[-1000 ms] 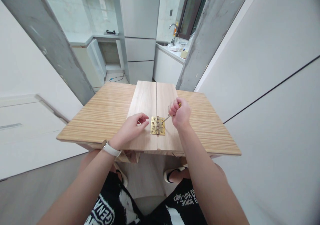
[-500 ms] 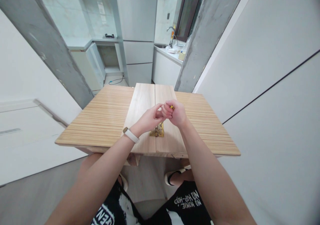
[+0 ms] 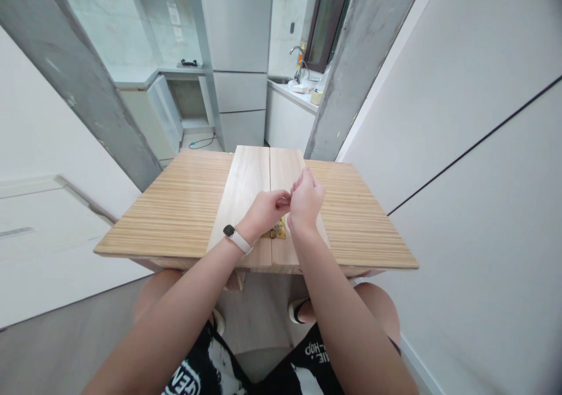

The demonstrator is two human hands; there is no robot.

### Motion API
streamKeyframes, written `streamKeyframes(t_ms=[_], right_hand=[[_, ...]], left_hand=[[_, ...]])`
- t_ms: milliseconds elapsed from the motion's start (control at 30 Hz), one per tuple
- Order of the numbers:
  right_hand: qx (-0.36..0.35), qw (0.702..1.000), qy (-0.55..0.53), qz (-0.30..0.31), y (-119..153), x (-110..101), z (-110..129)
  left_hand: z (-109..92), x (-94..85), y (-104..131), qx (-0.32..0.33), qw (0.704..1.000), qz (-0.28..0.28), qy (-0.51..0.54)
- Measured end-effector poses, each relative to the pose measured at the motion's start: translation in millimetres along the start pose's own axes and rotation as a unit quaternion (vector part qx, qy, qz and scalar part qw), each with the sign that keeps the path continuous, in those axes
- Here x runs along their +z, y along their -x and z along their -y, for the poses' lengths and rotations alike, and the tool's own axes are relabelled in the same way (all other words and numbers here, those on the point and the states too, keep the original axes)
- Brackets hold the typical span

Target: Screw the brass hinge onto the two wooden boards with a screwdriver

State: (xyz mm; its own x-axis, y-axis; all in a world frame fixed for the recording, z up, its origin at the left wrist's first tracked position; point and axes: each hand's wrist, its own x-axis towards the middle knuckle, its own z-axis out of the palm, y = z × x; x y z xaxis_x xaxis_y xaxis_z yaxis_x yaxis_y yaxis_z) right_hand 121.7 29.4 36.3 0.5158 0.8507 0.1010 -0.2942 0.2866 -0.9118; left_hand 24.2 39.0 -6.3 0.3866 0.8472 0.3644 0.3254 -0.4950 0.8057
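Note:
Two pale boards, the left board [image 3: 243,172] and the right board [image 3: 287,164], lie side by side on a striped wooden table [image 3: 184,202]. A gold hinge [image 3: 277,230] rests across their seam near the front, partly covered by my hands. Just above it, my left hand [image 3: 267,209] has its fingers pinched together against my right hand; what they grip is too small to make out. My right hand [image 3: 306,199] is closed in a fist, and its contents are hidden from this angle.
Beyond the table stand a tall grey cabinet [image 3: 239,26] and a counter with a sink and faucet [image 3: 297,61]. White panels flank both sides. My knees are under the table's front edge.
My right hand has rotated, so its back now faces me and the yellow-ended item in it is out of sight. The camera view has shifted slightly.

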Motion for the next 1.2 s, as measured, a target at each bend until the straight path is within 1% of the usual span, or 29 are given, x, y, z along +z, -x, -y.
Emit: streamKeyframes(t_ms=[33,100,167,200,267,300,367,400,433,467,500,533,567,633,667,733,767,833,933,967,1033,1100,1133,1200], right_hand=[[0.01,1.0,-0.001,0.001,-1.6,0.7,-0.7],[0.009,1.0,0.007,0.013,-6.6,-0.3,-1.4],[-0.003,0.999,0.01,0.051,-13.3,-4.5,0.0],[-0.002,0.996,0.005,0.088,-17.2,-7.5,1.8],[0.019,0.982,-0.012,0.19,-25.4,-14.5,7.3],[0.038,0.968,-0.019,0.248,-29.6,-18.0,10.5],[0.082,0.931,-0.02,0.356,-37.0,-23.6,15.6],[0.1,0.914,-0.017,0.392,-39.9,-25.3,17.0],[0.111,0.904,-0.012,0.412,-41.8,-26.1,17.5],[0.112,0.903,-0.002,0.415,-42.7,-25.9,17.0],[0.103,0.909,0.013,0.404,-42.3,-24.9,15.9],[0.082,0.922,0.031,0.378,-40.5,-23.1,14.2],[0.052,0.938,0.051,0.339,-37.5,-20.6,12.4],[-0.023,0.969,0.079,0.231,-28.3,-14.5,8.9],[-0.053,0.98,0.079,0.172,-22.7,-11.1,7.5],[-0.083,0.992,0.061,0.068,-11.3,-4.1,5.1],[-0.084,0.994,0.054,0.032,-6.4,-0.7,3.9],[-0.097,0.993,0.059,-0.016,0.3,5.6,1.6],[-0.139,0.985,0.092,-0.043,0.6,11.3,-0.9],[-0.142,0.984,0.1,-0.042,-1.5,11.9,-1.2],[-0.126,0.986,0.11,-0.03,-7.7,11.4,-0.9],[-0.097,0.99,0.107,0.0,-14.5,9.1,0.7],[-0.082,0.991,0.1,0.025,-17.6,7.4,2.0],[-0.053,0.991,0.076,0.094,-23.2,3.2,5.7]], left_hand=[[0.0,-1.1,-0.6,-0.003,1.0,0.009,0.007],[0.0,-4.6,-1.7,0.0,0.999,0.039,0.031],[0.0,-8.6,-2.6,0.009,0.995,0.073,0.066],[0.1,-10.3,-3.1,0.012,0.992,0.085,0.09],[0.9,-12.1,-4.3,0.013,0.984,0.096,0.15],[1.7,-11.9,-5.1,0.013,0.978,0.099,0.183],[4.2,-10.1,-7.4,0.015,0.966,0.105,0.237],[5.7,-8.9,-8.5,0.017,0.962,0.109,0.252],[7.1,-7.9,-9.5,0.019,0.96,0.11,0.256],[8.3,-7.1,-10.3,0.018,0.961,0.106,0.254],[9.2,-6.8,-10.9,0.016,0.963,0.099,0.248],[9.6,-6.8,-11.1,0.012,0.966,0.091,0.243],[9.4,-7.1,-11.0,0.007,0.967,0.086,0.238],[7.5,-7.9,-10.3,-0.006,0.972,0.074,0.223],[5.8,-8.2,-9.8,-0.012,0.975,0.068,0.21],[2.0,-8.2,-8.1,-0.015,0.983,0.052,0.177],[0.2,-7.9,-7.0,-0.012,0.986,0.041,0.161],[-2.6,-6.7,-4.2,-0.002,0.99,0.018,0.137],[-4.2,-3.6,0.1,-0.006,0.992,-0.01,0.129],[-4.1,-2.5,1.0,-0.013,0.991,-0.017,0.132],[-3.4,-0.9,1.5,-0.022,0.99,-0.024,0.139],[-2.2,-1.2,0.2,-0.019,0.989,-0.025,0.145],[-1.5,-2.4,-1.0,-0.014,0.988,-0.015,0.151],[-0.4,-6.6,-3.9,-0.006,0.984,0.025,0.178]])
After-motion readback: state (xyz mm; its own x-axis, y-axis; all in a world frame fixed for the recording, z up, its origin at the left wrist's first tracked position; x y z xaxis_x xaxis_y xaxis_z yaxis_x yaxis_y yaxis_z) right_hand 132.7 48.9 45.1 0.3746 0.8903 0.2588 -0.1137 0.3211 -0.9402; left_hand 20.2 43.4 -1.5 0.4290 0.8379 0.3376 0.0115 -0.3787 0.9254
